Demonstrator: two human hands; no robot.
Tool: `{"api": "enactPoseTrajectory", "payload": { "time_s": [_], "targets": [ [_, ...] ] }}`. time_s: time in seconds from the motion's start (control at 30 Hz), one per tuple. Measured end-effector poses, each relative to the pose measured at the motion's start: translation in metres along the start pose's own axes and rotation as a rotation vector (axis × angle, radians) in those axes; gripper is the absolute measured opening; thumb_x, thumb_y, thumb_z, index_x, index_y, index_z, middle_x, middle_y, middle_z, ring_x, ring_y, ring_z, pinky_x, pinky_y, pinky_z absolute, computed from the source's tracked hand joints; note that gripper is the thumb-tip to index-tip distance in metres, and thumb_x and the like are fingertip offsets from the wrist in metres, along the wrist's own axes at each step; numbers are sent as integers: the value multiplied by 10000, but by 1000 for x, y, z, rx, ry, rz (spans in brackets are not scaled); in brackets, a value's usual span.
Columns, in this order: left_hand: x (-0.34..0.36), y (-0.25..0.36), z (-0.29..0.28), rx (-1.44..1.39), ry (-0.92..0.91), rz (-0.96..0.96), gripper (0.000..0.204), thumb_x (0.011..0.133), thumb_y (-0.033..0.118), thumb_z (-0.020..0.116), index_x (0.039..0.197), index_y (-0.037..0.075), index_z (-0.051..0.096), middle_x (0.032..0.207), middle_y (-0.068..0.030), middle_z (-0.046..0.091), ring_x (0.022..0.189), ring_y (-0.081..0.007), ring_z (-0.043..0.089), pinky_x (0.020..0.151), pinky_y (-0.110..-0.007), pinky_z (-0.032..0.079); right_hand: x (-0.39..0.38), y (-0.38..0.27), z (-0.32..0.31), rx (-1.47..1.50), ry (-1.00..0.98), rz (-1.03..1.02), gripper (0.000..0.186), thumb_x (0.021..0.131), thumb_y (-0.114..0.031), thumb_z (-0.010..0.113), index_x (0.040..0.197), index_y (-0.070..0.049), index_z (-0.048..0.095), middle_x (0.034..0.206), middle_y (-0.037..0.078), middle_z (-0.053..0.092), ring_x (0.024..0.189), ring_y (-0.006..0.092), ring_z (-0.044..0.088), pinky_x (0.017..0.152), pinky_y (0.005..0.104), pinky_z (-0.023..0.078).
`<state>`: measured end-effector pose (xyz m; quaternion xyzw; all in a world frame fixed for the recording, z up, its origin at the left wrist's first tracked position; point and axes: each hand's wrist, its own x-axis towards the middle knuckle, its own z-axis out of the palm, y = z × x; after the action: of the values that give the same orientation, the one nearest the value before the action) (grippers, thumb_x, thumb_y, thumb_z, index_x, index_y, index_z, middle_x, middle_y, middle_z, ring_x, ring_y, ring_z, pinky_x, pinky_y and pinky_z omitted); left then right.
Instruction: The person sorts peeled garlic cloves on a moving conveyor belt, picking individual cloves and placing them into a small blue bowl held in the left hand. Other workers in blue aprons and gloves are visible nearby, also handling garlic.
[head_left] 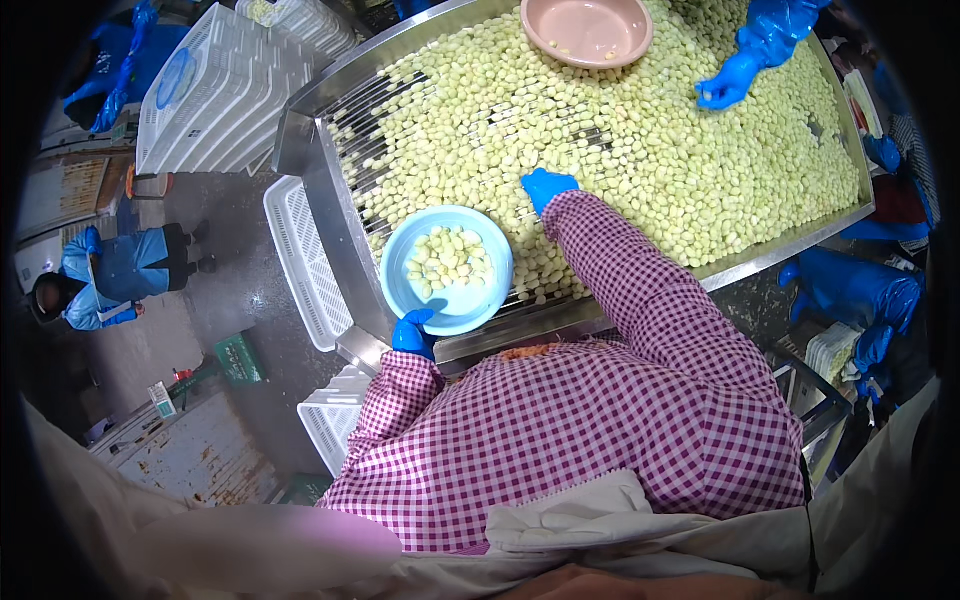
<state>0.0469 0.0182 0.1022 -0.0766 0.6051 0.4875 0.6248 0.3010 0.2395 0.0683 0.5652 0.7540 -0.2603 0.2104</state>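
Left grip (413,336) on the light-blue basin (462,303), right grip (548,187) at the loose beans (690,185)

Gloved in blue, the left grip holds the light-blue basin by its near-left rim, thumb showing at the edge. Up and right of that basin, the right grip is bunched down at the loose beans; whether it pinches any, I cannot tell. Inside the basin lies a small batch (445,257) of pale green beans, part of the floor bare. Past the basin's far and right sides, the slatted metal bench (335,220) carries a broad spread of them, so I judge the work well short of done: little in the basin, most left outside. Farther beyond the basin, up and right, are a pink basin (590,32) and another person's blue glove (728,83). Left of the basin, a white crate (300,260) sits beside the bench.
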Motion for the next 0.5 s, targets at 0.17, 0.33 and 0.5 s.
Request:
{"api": "enactPoseTrajectory", "payload": {
  "time_s": [0.17,0.33,0.5],
  "targets": [
    [3,1,-3,6,-18,-12,589,702,3,549,1283,25,454,1210,-154,559,1089,-340,553,936,-471,474,-31,-25,-4,967,82,21,424,914,-290,554,1286,-90,518,1169,97,621,991,225,612,807,349,533],
    [9,5,4,20,-16,-34,574,717,8,542,1283,13,450,1211,-159,558,1102,-344,545,963,-482,453,-44,7,-26,971,177,-257,311,935,-244,516,1211,-110,571,1155,113,616,1009,171,601,769,273,529],
    [15,1,9,-41,-113,-46,571,731,8,536,1292,-4,437,1220,-184,547,1129,-349,529,992,-490,430,-7,127,-26,338,417,586,281,950,-157,456,1209,-175,562,1197,92,584,1089,220,573,904,357,479]
  ]
}}
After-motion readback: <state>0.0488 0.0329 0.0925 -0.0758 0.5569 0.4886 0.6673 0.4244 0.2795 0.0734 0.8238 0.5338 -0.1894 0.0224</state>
